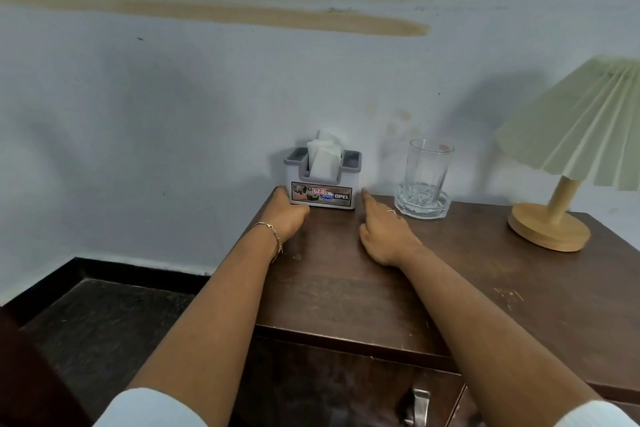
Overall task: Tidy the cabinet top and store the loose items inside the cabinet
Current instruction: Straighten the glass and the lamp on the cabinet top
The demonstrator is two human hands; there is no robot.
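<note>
Left grip (pixel 285 211), with a thin chain bracelet (pixel 273 232) at the wrist, grasps the lower left corner of the napkin holder (pixel 323 184): the thumb lies at the front base and the fingers run along the left wall. Dark floor (pixel 104 322) lies at its 8 o'clock, below the pale wall (pixel 173 97). This grey holder stands upright against the wall at the 11 o'clock corner of the brown cabinet top (pixel 346 281), with white napkins (pixel 323 156) sticking up from its middle slot and a printed label across its front. At the holder's 4 o'clock the right grip (pixel 384 236) lies released, palm down on the wood, a ring (pixel 392 212) on one finger; its straight forefinger reaches the holder's lower right corner, though whether it touches I cannot tell. At 2 o'clock from this grip, near but apart, a clear glass (pixel 427 170) stands upright in a cut-glass dish (pixel 422 206) close to the wall. Farther toward 3 o'clock a lamp (pixel 561 191) with a pleated pale green shade and a round wooden base stands near the right edge of the cabinet top. At 6 o'clock, below the front edge, a metal door handle (pixel 417 402) shows on the cabinet front.
</note>
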